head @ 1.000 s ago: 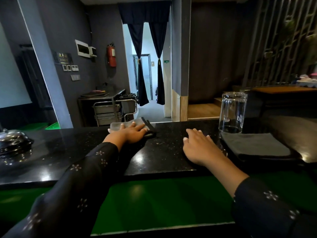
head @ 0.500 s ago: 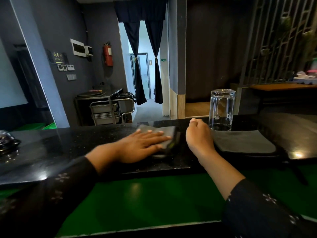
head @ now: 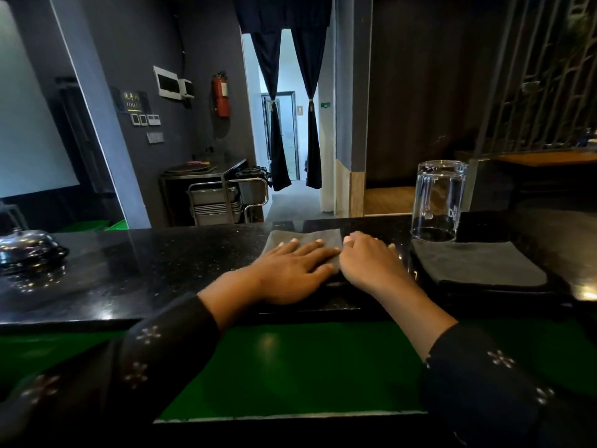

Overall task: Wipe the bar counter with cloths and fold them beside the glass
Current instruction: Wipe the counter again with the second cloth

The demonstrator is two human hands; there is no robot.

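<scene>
A grey cloth (head: 307, 238) lies flat on the black bar counter (head: 155, 270). My left hand (head: 292, 270) presses on it with straight, spread fingers. My right hand (head: 371, 261) rests at the cloth's right edge, fingers bent over that edge; whether it grips the cloth is unclear. To the right, a second grey cloth (head: 478, 261) lies folded on the counter. An upturned clear glass mug (head: 439, 200) stands just behind that folded cloth.
A shiny metal dome (head: 27, 250) sits on the counter at far left. A green lower shelf (head: 290, 367) runs under the counter's near edge. Beyond the counter are a steel trolley (head: 226, 198) and a curtained doorway (head: 290, 124).
My left hand has slid the cloth rightward along the counter toward the glass. My right hand has moved onto the cloth's right edge, so both hands now meet on it.
</scene>
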